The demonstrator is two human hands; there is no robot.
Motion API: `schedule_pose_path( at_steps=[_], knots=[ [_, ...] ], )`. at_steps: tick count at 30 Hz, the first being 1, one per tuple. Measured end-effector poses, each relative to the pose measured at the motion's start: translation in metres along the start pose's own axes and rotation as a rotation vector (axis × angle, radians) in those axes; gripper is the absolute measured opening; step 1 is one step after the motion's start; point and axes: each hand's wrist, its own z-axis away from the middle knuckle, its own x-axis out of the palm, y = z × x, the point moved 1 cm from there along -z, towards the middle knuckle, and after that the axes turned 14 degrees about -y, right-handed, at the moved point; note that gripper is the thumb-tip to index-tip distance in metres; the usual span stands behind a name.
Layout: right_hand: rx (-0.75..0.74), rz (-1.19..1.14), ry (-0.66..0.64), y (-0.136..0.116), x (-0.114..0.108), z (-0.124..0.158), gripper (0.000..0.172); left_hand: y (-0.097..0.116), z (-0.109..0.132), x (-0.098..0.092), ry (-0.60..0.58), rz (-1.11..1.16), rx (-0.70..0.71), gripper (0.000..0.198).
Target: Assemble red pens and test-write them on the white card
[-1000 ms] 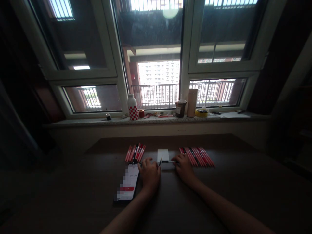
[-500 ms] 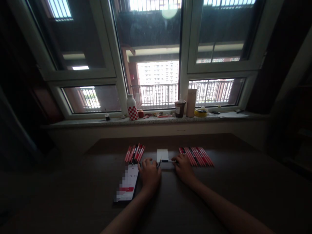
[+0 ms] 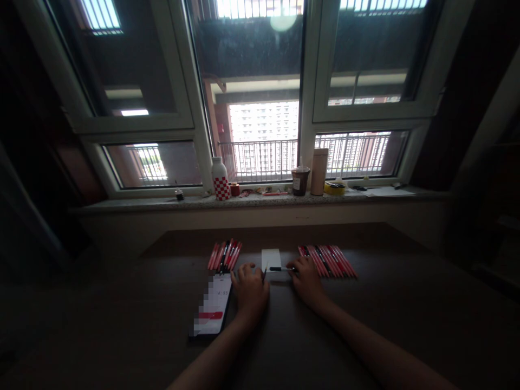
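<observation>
My left hand rests on the dark table with fingers curled round a small dark pen part. My right hand is closed on a pen that lies across the near edge of a small white paper. A bunch of red pens lies just beyond my left hand. A wider row of red pens lies beside my right hand.
A phone with a lit screen lies left of my left hand. On the window sill stand a red-checked white bottle, a dark cup, a tall beige flask, a yellow roll and papers.
Both hands have stayed almost still; the pen and the small part have shifted only slightly.
</observation>
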Motion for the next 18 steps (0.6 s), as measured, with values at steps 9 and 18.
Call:
schedule_pose_path(
  at_steps=[9,18],
  knots=[
    [0.013,0.009,-0.006,-0.0018,-0.0012,0.0,0.016,0.0012,0.0001,-0.0015,-0.019,-0.002,-0.011,0.018],
    [0.018,0.01,-0.009,0.0005,0.0006,-0.0008,0.014,0.0019,-0.0013,-0.0039,-0.015,0.006,0.002,0.017]
  ],
)
